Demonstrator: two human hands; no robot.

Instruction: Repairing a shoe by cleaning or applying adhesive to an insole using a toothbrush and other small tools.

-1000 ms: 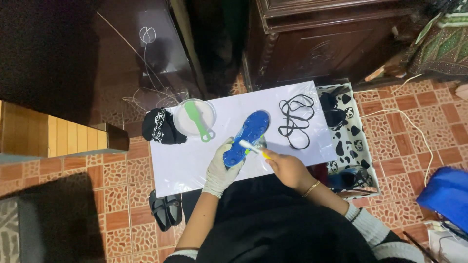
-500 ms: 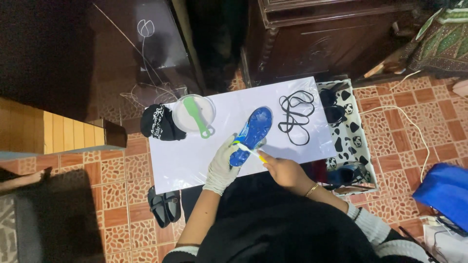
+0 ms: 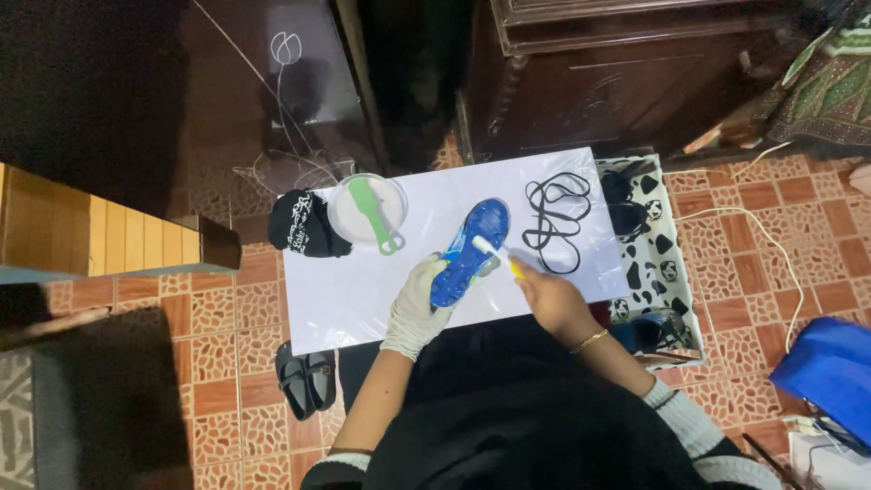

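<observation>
A blue sports shoe [image 3: 472, 247] lies sole-up on a white sheet [image 3: 363, 290] spread over the floor. My left hand [image 3: 417, 304], in a pale glove, grips the shoe's near end. My right hand [image 3: 547, 295], bare with a thin bracelet, holds a small yellow-handled brush [image 3: 497, 256] whose white head rests on the shoe's sole. Black laces [image 3: 553, 222] lie coiled on the sheet just right of the shoe.
A white bowl [image 3: 349, 218] with a green brush [image 3: 374, 210] stands at the sheet's left, beside a black patterned cloth [image 3: 304, 225]. A cow-print box [image 3: 658, 263] with shoes sits right. Black sandals [image 3: 307, 383] lie near left. Dark wooden furniture [image 3: 626, 73] stands behind; a blue bag [image 3: 830, 372] lies right.
The small brush has shifted along the shoe's sole while my left hand keeps its grip. The view has drifted slightly.
</observation>
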